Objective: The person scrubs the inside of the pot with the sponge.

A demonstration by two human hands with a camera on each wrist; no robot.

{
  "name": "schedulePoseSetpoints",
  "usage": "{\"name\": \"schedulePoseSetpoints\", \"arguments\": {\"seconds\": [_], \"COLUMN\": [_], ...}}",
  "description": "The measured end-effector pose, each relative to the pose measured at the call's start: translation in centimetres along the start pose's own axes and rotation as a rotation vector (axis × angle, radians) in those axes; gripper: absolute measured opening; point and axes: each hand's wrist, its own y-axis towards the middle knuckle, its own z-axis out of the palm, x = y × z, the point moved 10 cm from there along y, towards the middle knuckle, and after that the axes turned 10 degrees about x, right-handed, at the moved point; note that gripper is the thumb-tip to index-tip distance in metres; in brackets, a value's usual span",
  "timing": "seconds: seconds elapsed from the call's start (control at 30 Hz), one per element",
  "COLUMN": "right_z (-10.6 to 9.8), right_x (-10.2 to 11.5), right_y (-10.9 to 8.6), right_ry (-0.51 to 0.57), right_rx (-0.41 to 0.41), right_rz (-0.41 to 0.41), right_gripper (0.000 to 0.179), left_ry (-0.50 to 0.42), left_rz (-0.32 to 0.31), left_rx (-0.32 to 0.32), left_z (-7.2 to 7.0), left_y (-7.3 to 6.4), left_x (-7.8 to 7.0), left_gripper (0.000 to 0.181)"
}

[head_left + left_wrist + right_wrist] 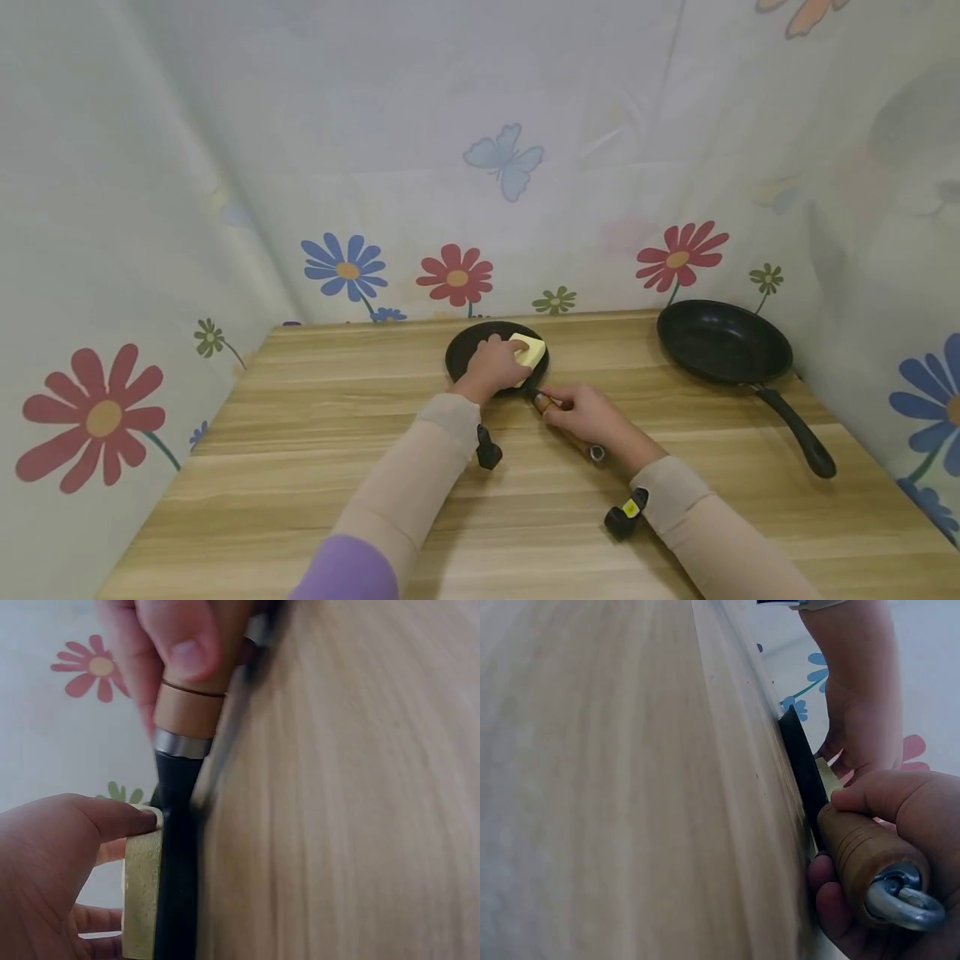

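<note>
A small black frying pan [467, 343] lies on the wooden table, its handle pointing toward the front right. My left hand [492, 365] holds a pale yellow sponge [531, 350] inside the pan. In the left wrist view, thumb and fingers grasp the sponge [141, 892] by its sides, against the pan. My right hand [588, 414] grips the pan's wooden handle [862, 851], which ends in a metal ring [906, 904]. The thumb lies along the top of the handle, with fingers curled beneath it.
A larger black frying pan [723, 342] rests at the table's back right, its black handle [798, 433] pointing toward the front right. Behind the wooden table [337, 433] hangs a white curtain [375, 100] printed with flowers and butterflies. Both wrists wear small black cameras.
</note>
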Motion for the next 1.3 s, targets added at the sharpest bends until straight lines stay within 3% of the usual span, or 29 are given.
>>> {"name": "schedulePoseSetpoints", "arguments": {"seconds": [0.3,0.77,1.03,1.3], "right_z": [0.0,-0.1,0.2,0.2], "right_x": [0.5,0.4,0.6,0.7], "right_y": [-0.3,-0.8,-0.9,-0.9], "right_ry": [0.039,0.089,0.095,0.077], "right_rx": [-0.021,-0.086,-0.085,-0.08], "right_rz": [0.015,0.039,0.051,0.061], "right_gripper": [0.043,0.04,0.043,0.044], "left_ry": [0.06,0.03,0.075,0.153], "left_rz": [0.035,0.164,0.164,0.164], "left_rx": [0.022,0.227,0.323,0.379], "left_z": [0.0,0.3,0.3,-0.1], "left_y": [-0.2,-0.2,-1.1,-2.2], "left_x": [-0.5,-1.0,-0.6,-0.2], "left_gripper": [0.051,0.048,0.047,0.047]}}
